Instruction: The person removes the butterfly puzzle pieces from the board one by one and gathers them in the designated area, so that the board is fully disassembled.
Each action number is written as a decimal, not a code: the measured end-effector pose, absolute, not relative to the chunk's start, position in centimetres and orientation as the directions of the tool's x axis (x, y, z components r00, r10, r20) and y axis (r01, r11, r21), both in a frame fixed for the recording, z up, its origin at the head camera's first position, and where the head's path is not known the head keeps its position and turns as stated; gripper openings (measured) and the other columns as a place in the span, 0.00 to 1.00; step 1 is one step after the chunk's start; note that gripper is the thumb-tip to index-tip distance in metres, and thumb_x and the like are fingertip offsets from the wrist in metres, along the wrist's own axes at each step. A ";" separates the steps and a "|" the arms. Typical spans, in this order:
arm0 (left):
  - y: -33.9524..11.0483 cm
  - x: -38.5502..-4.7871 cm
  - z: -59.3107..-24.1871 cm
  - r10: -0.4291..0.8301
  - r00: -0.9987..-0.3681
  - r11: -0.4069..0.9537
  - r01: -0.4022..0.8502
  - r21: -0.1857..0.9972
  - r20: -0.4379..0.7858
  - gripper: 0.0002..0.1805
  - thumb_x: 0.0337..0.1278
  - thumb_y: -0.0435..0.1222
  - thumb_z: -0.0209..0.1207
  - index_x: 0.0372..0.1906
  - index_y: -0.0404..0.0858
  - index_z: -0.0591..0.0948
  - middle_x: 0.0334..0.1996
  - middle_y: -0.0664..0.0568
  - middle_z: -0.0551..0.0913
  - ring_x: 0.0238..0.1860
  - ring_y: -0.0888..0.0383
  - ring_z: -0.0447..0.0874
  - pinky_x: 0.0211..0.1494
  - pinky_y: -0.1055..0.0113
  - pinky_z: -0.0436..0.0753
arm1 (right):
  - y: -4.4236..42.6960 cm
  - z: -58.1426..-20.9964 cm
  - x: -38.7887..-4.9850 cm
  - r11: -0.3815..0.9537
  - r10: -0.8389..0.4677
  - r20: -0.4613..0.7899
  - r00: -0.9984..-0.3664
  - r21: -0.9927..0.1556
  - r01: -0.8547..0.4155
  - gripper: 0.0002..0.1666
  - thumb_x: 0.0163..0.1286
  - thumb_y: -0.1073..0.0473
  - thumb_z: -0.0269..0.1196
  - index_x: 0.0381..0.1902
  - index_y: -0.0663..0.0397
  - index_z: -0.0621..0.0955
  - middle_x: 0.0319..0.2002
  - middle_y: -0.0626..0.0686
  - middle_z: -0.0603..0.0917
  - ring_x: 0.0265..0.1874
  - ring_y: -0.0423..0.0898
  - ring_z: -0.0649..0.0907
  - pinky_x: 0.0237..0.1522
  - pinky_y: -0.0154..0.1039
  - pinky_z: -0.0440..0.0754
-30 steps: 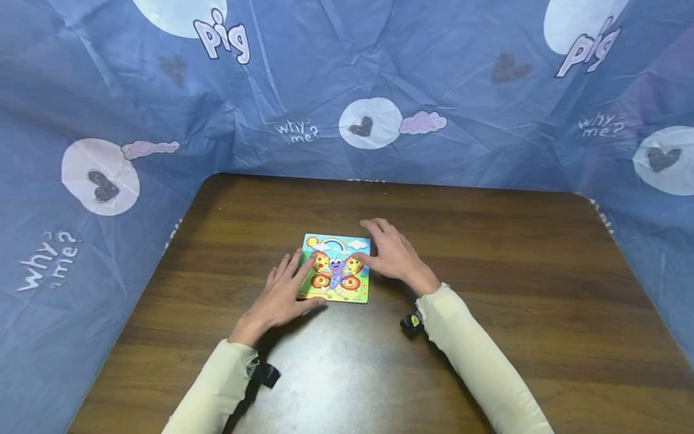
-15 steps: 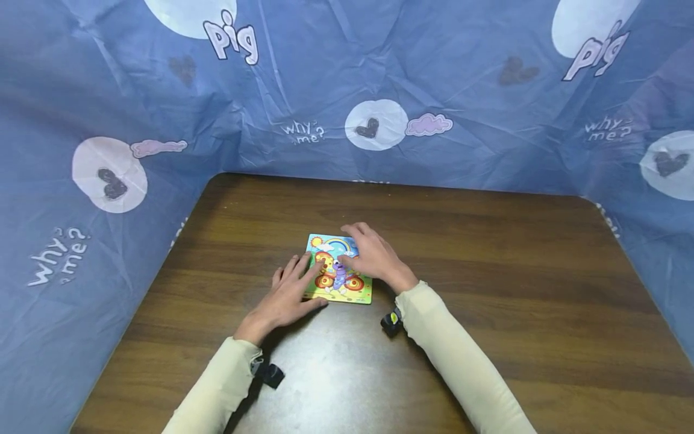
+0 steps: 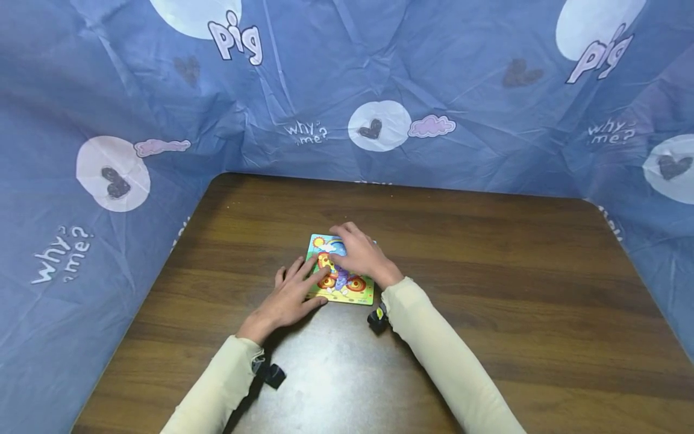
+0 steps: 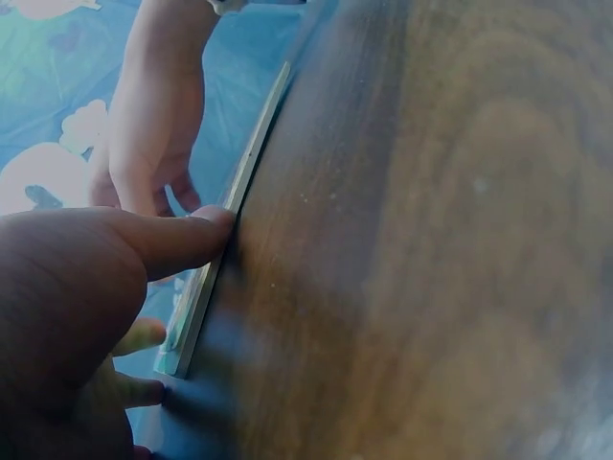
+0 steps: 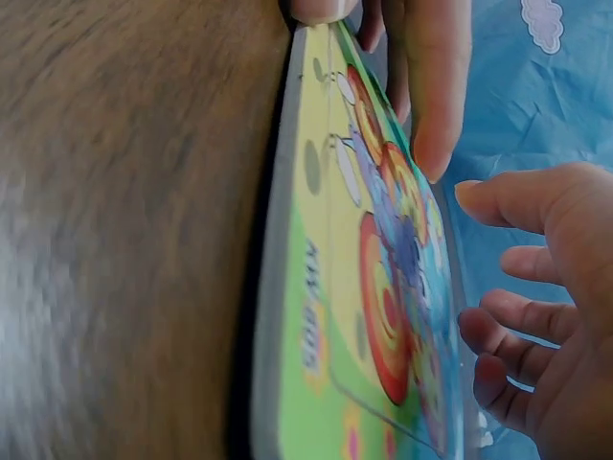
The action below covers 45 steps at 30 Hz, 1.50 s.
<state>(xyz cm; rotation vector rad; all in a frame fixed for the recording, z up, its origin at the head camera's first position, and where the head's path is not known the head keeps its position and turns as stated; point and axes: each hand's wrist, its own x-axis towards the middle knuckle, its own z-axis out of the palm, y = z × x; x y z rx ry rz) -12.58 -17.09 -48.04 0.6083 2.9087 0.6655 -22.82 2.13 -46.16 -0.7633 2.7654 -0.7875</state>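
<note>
Spread fingers of the bare left hand (image 3: 287,301) lie at the left side of a thin, square, brightly printed butterfly board (image 3: 347,289), the index finger over the picture and the thumb at the near edge, touching it in the left wrist view. Above the board's upper part, the bare right hand (image 3: 359,253) is held with bent fingers, its thumb standing apart from them; whether those fingertips touch the surface, I cannot tell.

The board lies flat, a little left of the table's middle. Its picture shows a yellow-orange sun (image 3: 318,242) in a pale blue sky, a purple-bodied butterfly with red and orange spiral wings, and yellow-green ground; the right wrist view shows small dark lettering near a corner. Part of the picture is hidden under the hands.

Cream-coloured cloth sleeves cover both forearms, with a small black device (image 3: 271,375) at the left wrist and another at the right. Beneath is a brown, wood-grained table (image 3: 488,289) with a bright glare near the person. Around it hangs a creased blue sheet (image 3: 461,66) printed with white circles, grey hearts, pink clouds and lettering.
</note>
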 end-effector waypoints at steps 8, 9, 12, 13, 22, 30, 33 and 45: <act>-17.2 -12.6 -48.3 0.404 -0.914 0.836 0.357 0.416 -0.027 0.32 0.67 0.50 0.59 0.73 0.48 0.71 0.80 0.42 0.55 0.79 0.32 0.51 0.73 0.25 0.50 | 1.3 -47.1 -23.2 0.729 -0.512 -0.048 -0.858 -0.552 -0.404 0.38 0.69 0.46 0.65 0.72 0.51 0.70 0.68 0.58 0.72 0.62 0.56 0.79 0.63 0.53 0.79; -17.2 -12.6 -48.3 0.403 -0.915 0.837 0.356 0.416 -0.027 0.32 0.67 0.50 0.59 0.73 0.48 0.71 0.80 0.42 0.55 0.79 0.32 0.51 0.73 0.25 0.51 | 1.2 -47.2 -23.2 0.731 -0.511 -0.049 -0.858 -0.549 -0.404 0.37 0.69 0.46 0.65 0.72 0.51 0.70 0.68 0.58 0.72 0.62 0.56 0.79 0.63 0.53 0.79; -17.3 -12.4 -48.4 0.403 -0.915 0.839 0.362 0.407 -0.015 0.32 0.67 0.51 0.59 0.73 0.49 0.71 0.80 0.43 0.55 0.79 0.32 0.51 0.73 0.26 0.51 | 0.9 -47.4 -23.3 0.744 -0.509 -0.052 -0.859 -0.528 -0.409 0.37 0.69 0.45 0.65 0.72 0.51 0.71 0.67 0.58 0.72 0.60 0.56 0.80 0.62 0.53 0.80; -17.3 -12.4 -48.5 0.403 -0.915 0.840 0.365 0.402 -0.011 0.32 0.67 0.52 0.59 0.73 0.49 0.71 0.80 0.43 0.56 0.79 0.32 0.52 0.73 0.26 0.52 | 0.8 -47.4 -23.3 0.748 -0.508 -0.053 -0.860 -0.522 -0.409 0.37 0.69 0.45 0.64 0.71 0.51 0.71 0.67 0.58 0.73 0.59 0.57 0.81 0.61 0.53 0.80; -17.4 -12.3 -48.8 0.409 -0.911 0.845 0.397 0.358 0.044 0.30 0.66 0.53 0.58 0.71 0.51 0.73 0.78 0.44 0.60 0.77 0.33 0.56 0.71 0.27 0.57 | 0.1 -47.8 -23.2 0.780 -0.500 -0.046 -0.865 -0.458 -0.427 0.33 0.69 0.42 0.64 0.68 0.50 0.76 0.64 0.56 0.72 0.55 0.54 0.82 0.55 0.50 0.83; -17.5 -12.2 -49.1 0.401 -0.912 0.852 0.407 0.329 0.087 0.30 0.64 0.53 0.59 0.69 0.51 0.75 0.77 0.46 0.63 0.77 0.33 0.59 0.71 0.29 0.59 | -0.2 -47.7 -22.9 0.795 -0.473 -0.055 -0.879 -0.457 -0.399 0.33 0.69 0.41 0.64 0.67 0.47 0.77 0.64 0.54 0.72 0.58 0.53 0.81 0.55 0.49 0.83; -17.5 -12.2 -49.1 0.403 -0.911 0.854 0.409 0.323 0.089 0.30 0.65 0.53 0.58 0.69 0.50 0.75 0.77 0.46 0.64 0.76 0.34 0.59 0.71 0.29 0.59 | -0.3 -47.6 -22.9 0.805 -0.458 -0.058 -0.887 -0.451 -0.386 0.32 0.68 0.42 0.64 0.67 0.46 0.77 0.64 0.54 0.72 0.57 0.52 0.81 0.54 0.49 0.84; -17.3 -12.4 -49.1 0.412 -0.908 0.851 0.415 0.322 0.082 0.29 0.66 0.53 0.57 0.70 0.51 0.74 0.78 0.47 0.63 0.77 0.34 0.58 0.71 0.28 0.59 | -1.0 -47.4 -23.0 0.829 -0.361 -0.117 -0.925 -0.495 -0.261 0.26 0.67 0.46 0.66 0.61 0.46 0.79 0.63 0.53 0.70 0.54 0.52 0.80 0.51 0.49 0.84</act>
